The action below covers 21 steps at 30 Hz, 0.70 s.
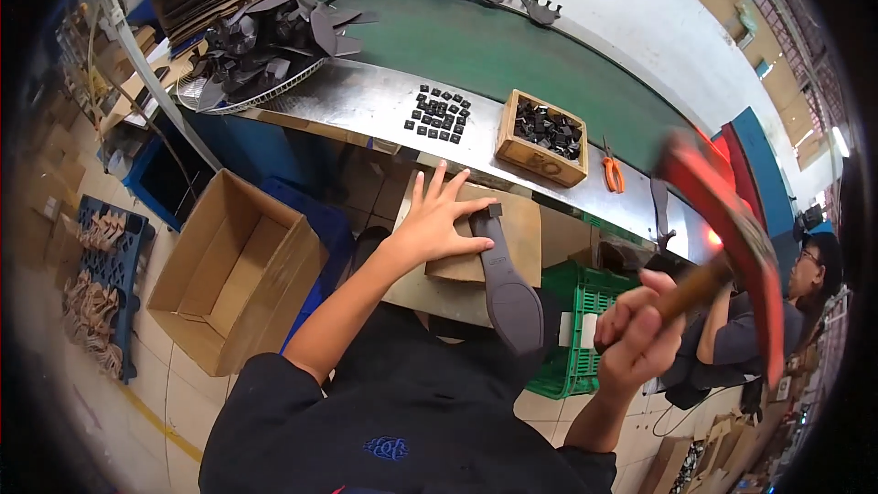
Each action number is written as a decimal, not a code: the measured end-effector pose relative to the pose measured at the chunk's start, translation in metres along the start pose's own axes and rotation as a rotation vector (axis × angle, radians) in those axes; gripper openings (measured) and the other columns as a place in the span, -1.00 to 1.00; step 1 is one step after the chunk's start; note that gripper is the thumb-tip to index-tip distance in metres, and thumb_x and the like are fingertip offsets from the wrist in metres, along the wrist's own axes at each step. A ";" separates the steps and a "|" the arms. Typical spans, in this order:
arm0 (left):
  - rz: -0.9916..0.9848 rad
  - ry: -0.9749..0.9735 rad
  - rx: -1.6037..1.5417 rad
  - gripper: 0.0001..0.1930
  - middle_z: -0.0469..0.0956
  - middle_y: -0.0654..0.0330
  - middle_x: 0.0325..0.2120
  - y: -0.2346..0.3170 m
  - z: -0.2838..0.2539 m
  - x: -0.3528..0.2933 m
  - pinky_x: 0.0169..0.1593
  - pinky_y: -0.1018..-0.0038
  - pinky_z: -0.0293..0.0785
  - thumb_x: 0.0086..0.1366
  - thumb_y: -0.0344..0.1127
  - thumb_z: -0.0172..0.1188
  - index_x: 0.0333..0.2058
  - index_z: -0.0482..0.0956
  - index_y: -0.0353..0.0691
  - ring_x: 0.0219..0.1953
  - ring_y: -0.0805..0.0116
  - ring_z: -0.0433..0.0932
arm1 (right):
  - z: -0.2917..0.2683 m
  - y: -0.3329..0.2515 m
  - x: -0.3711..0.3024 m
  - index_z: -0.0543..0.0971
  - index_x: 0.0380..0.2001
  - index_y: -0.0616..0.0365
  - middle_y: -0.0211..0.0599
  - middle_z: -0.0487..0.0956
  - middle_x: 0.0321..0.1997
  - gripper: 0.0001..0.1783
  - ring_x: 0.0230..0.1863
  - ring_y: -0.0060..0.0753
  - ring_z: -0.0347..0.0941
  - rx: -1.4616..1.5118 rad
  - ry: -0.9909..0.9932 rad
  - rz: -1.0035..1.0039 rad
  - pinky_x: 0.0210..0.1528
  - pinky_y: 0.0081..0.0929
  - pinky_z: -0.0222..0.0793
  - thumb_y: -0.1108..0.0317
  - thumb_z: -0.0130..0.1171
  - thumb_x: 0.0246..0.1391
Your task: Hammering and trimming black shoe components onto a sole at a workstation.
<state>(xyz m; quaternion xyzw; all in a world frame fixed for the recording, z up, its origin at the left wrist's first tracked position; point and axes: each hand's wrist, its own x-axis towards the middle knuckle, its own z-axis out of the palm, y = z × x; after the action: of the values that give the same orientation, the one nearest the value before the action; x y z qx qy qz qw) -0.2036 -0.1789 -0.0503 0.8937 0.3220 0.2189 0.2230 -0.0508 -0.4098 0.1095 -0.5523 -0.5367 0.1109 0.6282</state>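
Observation:
A dark grey shoe sole [512, 297] lies across a worn wooden block [457, 268], its wide end hanging over the near edge toward me. My left hand [437, 222] steadies its narrow heel end, thumb and forefinger against it and the other fingers spread over the block. A small black square piece [495, 209] sits at the heel end. My right hand [640, 334] is wrapped round the wooden handle of a hammer [732, 220]. The hammer's red head is raised to the right, well apart from the sole, and partly blurred.
Beyond the block, a metal ledge [366, 105] borders a green conveyor belt [439, 41]. Small black square pieces [439, 114], a wooden box [540, 160] and orange-handled pliers [613, 172] are on it. A wire basket of soles [265, 82], cardboard box [224, 279], green crate [585, 311] and seated person [764, 320] surround me.

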 end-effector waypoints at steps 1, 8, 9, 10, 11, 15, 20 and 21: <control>0.005 0.017 -0.018 -0.22 0.09 -0.09 0.40 0.000 0.001 -0.001 0.44 -0.23 -0.46 0.01 0.43 0.28 0.23 0.49 0.36 0.49 -0.23 -0.23 | 0.002 0.014 -0.004 0.40 -0.02 0.35 -0.05 0.48 -0.53 -0.71 -0.58 -0.25 0.51 0.205 -0.011 -0.050 -0.56 -0.29 0.36 0.36 0.08 0.32; 0.009 0.044 -0.014 -0.32 0.18 -0.01 0.39 0.002 0.001 0.001 0.44 -0.25 -0.45 0.08 0.34 0.28 0.14 0.59 0.19 0.49 -0.18 -0.14 | -0.001 0.039 0.032 0.51 -0.03 0.27 -0.32 0.45 -0.59 -0.75 -0.62 -0.56 0.34 -0.512 -0.280 -0.011 -0.57 -0.49 0.23 0.33 0.06 0.35; 0.078 0.070 0.069 -0.42 0.27 0.05 0.33 0.001 -0.002 0.004 0.43 -0.27 -0.39 0.16 0.24 0.26 0.11 0.61 0.12 0.46 -0.14 -0.03 | -0.006 0.040 0.030 0.52 -0.02 0.28 -0.48 0.40 -0.57 -0.74 -0.60 -0.73 0.27 -0.389 -0.221 0.116 -0.57 -0.61 0.17 0.32 0.03 0.37; 0.147 0.097 0.152 -0.51 0.36 0.10 0.28 0.002 -0.005 0.005 0.42 -0.30 -0.33 0.25 0.13 0.24 0.07 0.63 0.05 0.44 -0.10 0.08 | -0.008 0.042 0.028 0.52 -0.02 0.28 -0.48 0.40 -0.57 -0.74 -0.60 -0.73 0.27 -0.390 -0.215 0.117 -0.57 -0.61 0.17 0.32 0.03 0.37; 0.237 0.156 0.001 -0.69 0.54 0.17 0.09 0.006 -0.005 0.003 0.41 -0.25 -0.16 0.34 -0.09 0.17 -0.05 0.65 -0.10 0.36 0.04 0.27 | -0.010 0.045 0.028 0.52 -0.01 0.29 -0.50 0.40 -0.58 -0.73 -0.59 -0.73 0.27 -0.379 -0.194 0.111 -0.56 -0.61 0.17 0.31 0.01 0.39; 0.397 0.203 -0.430 -0.76 0.61 0.02 -0.23 0.038 -0.014 -0.022 0.23 0.12 0.31 0.39 -0.21 0.13 -0.23 0.59 -0.29 0.03 0.06 0.54 | -0.013 0.068 0.033 0.53 0.06 0.27 -0.30 0.47 -0.50 -0.67 -0.53 -0.47 0.39 -0.549 -0.192 -0.102 -0.45 -0.47 0.33 0.39 0.17 0.27; 0.121 -0.281 -1.042 -0.69 0.57 0.01 -0.42 0.108 -0.070 -0.075 -0.19 0.39 0.44 0.44 -0.23 0.07 -0.31 0.54 -0.44 -0.33 0.23 0.57 | 0.000 0.114 0.025 0.56 0.09 0.13 -0.27 0.55 -0.18 -0.50 -0.24 -0.23 0.53 -0.924 -0.527 -0.301 -0.36 -0.34 0.46 0.32 0.35 0.05; 0.050 -0.322 -1.050 -0.66 0.56 0.01 -0.42 0.120 -0.081 -0.081 -0.17 0.39 0.44 0.46 -0.22 0.06 -0.33 0.53 -0.46 -0.30 0.30 0.58 | 0.004 0.131 0.020 0.58 0.07 0.11 -0.29 0.53 -0.06 -0.52 -0.09 -0.23 0.50 -0.919 -0.617 -0.242 -0.24 -0.33 0.45 0.27 0.34 0.06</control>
<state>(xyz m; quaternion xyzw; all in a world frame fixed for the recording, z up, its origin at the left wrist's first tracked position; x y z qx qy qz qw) -0.2455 -0.2959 0.0594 0.6919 0.1100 0.2160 0.6801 0.0132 -0.3453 0.0136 -0.6454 -0.7482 -0.0506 0.1455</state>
